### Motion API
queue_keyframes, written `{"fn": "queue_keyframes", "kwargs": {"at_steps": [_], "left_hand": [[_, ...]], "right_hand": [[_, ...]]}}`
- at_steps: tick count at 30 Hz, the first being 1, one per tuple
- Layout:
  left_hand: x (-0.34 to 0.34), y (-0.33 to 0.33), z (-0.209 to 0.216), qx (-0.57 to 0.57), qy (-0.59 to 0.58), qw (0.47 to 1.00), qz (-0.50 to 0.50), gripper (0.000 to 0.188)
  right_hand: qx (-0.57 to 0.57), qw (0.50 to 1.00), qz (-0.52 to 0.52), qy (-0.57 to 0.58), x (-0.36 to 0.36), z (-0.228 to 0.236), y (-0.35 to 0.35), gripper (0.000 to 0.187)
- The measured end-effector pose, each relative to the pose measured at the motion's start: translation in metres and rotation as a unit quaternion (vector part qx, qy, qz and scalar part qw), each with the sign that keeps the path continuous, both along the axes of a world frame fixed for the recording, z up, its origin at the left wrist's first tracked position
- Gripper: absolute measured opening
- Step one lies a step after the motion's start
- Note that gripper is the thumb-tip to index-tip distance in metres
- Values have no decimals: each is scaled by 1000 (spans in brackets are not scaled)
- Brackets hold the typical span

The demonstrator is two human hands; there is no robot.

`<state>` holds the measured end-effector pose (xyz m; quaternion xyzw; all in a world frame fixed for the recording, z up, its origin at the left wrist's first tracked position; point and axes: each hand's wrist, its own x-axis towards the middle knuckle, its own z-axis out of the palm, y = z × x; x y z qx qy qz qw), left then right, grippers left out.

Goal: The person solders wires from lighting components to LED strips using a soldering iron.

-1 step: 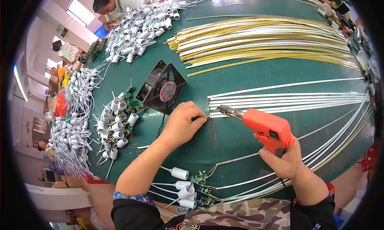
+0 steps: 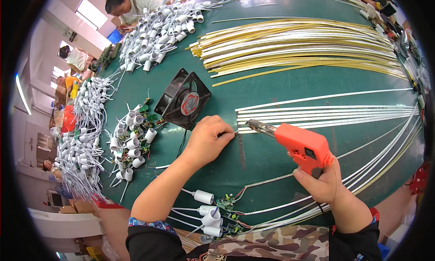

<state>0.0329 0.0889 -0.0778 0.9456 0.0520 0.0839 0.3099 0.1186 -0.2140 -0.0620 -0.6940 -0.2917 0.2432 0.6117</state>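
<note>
My right hand (image 2: pixel 319 184) grips an orange-red soldering gun (image 2: pixel 302 145) with a small dark display. Its metal tip points left, over the left ends of several thin white LED strips (image 2: pixel 326 112) lying side by side. Beside those ends my left hand (image 2: pixel 209 139) is closed in a pinch; a short bit of thin wire (image 2: pixel 236 131) shows at its fingertips, touching or close to the strip end. Most of that wire is hidden by the fingers. Below my hands, white lamp caps (image 2: pixel 204 197) with green circuit boards (image 2: pixel 225 201) are wired to more strips.
A black fan (image 2: pixel 185 100) stands just beyond my left hand. Left of it lie caps with boards (image 2: pixel 133 143). Piles of white wired caps (image 2: pixel 156 36) line the left edge. A bundle of yellow and white strips (image 2: pixel 299 45) lies at the back. Other people sit far left.
</note>
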Motion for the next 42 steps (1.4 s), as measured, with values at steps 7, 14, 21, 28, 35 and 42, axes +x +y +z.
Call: {"fn": "queue_keyframes", "kwargs": {"at_steps": [7,14,21,28,35,42], "left_hand": [[1,2,2,11,23,1000,-4,6],[1,11,19,-266,161,947,81,7],[-6,27,7,-339,143,928,65,14],[0,20,5,-68,46,992,-96,14],[0,6,2,111,-59,985,-114,11],[1,7,-3,179,-112,969,-131,20]], "right_hand": [[-11,999,16,-27,2,-1,0,43],[17,1000,-3,17,1,2,1,42],[30,999,-9,42,1,5,-1,40],[26,999,-3,39,2,3,-2,45],[37,999,28,-3,6,-4,0,55],[-3,999,30,29,3,2,5,50]]}}
